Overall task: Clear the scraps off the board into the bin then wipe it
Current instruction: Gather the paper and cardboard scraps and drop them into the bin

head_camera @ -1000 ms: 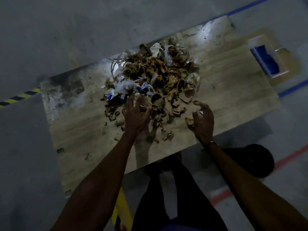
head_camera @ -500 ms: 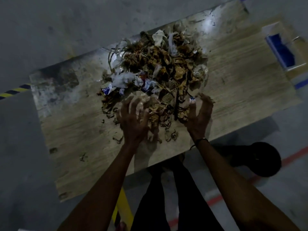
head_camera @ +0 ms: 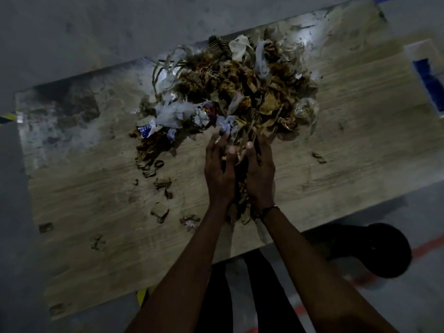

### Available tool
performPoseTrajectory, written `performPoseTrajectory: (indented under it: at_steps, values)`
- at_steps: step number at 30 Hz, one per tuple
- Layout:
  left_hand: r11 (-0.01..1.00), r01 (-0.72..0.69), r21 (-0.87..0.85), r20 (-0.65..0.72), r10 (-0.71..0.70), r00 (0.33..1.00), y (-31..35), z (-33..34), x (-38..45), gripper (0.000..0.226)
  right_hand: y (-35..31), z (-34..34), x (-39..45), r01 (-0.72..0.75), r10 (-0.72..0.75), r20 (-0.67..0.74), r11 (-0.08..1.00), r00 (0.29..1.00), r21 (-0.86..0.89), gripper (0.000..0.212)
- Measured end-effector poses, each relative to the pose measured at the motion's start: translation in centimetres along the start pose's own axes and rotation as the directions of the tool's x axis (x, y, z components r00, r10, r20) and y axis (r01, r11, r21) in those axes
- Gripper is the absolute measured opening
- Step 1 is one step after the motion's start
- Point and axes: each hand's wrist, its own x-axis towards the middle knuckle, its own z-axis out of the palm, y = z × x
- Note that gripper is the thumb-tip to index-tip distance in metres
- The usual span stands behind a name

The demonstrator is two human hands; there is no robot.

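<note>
Wooden board (head_camera: 360, 145), scrap heap (head_camera: 240, 92), stray bits (head_camera: 159, 211)

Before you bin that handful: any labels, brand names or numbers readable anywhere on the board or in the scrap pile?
Blue and white wrapper scrap at the pile's left edge: white print on a blue patch, too blurred to read.
Red and white wrapper scrap mid-pile: coloured print only, no letters legible.
Blue and white tray at the board's right end: no text visible.
Board: stains and wood grain, no markings.
Nothing can be quoted.
</note>
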Motion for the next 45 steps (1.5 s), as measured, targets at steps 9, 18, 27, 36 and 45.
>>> performPoseTrajectory:
  at_steps: [9,18,27,36,45]
  values:
    - [0.907,0.243,-0.343,0.014,-0.254,0.967,2.6,0.6,-0.1,0.035,-1.4,0.5,-0.4,-0.201,0.184,0.118,0.968,0.976,0.152,0.046]
    - [0.844,0.28,-0.458,-0.003,-0.316,0.949,5.3,-0.9,0.0,0.031,-5.7,0.0,-1.5,-0.257,0.222,0.157,0.933,0.962,0.254,0.044]
    - [0.81,0.233,-0.538,0.008,-0.272,0.962,13.5,-4.1,-0.8,0.027,-13.6,-1.0,-4.1,-0.201,0.165,0.145,0.935,0.976,0.291,0.044]
    - [0.764,0.152,-0.628,0.007,-0.19,0.982,20.4,-6.3,-1.5,0.029,-21.0,-2.4,-6.5,-0.107,0.082,0.093,0.947,0.992,0.303,0.028]
    - [0.748,0.18,-0.639,0.023,-0.215,0.976,20.5,-7.1,-2.5,0.027,-21.2,-2.2,-7.4,-0.103,0.08,0.108,0.97,0.991,0.22,0.046]
